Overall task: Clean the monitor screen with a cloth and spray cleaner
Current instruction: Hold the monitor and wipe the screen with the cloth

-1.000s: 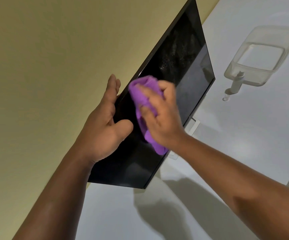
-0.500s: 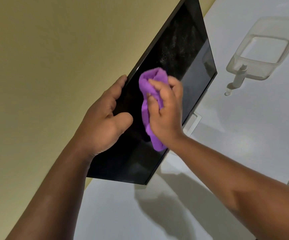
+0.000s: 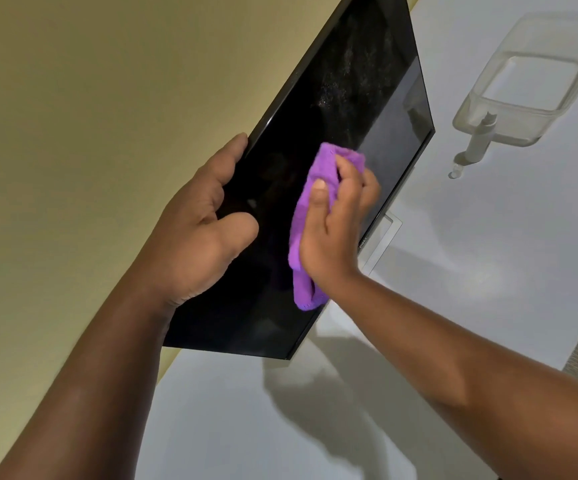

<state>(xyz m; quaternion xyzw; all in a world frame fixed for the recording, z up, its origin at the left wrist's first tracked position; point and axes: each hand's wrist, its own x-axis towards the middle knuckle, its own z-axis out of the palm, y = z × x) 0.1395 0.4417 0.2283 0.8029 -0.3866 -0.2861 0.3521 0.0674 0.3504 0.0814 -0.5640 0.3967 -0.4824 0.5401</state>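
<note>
Your left hand [image 3: 197,233] grips the top edge of the monitor [image 3: 332,133] on the white worktop [image 3: 488,289]; your right hand [image 3: 332,233] is closed on the purple cloth [image 3: 310,202], pressed to the screen. Beyond stands a spray bottle [image 3: 479,140] before a clear container [image 3: 530,81]. Your right hand hides most of the stand; the top corner is cut off.

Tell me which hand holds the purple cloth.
The right hand holds the purple cloth, pressing it on the monitor screen. The left hand is bare and only grips the monitor's top edge.
</note>
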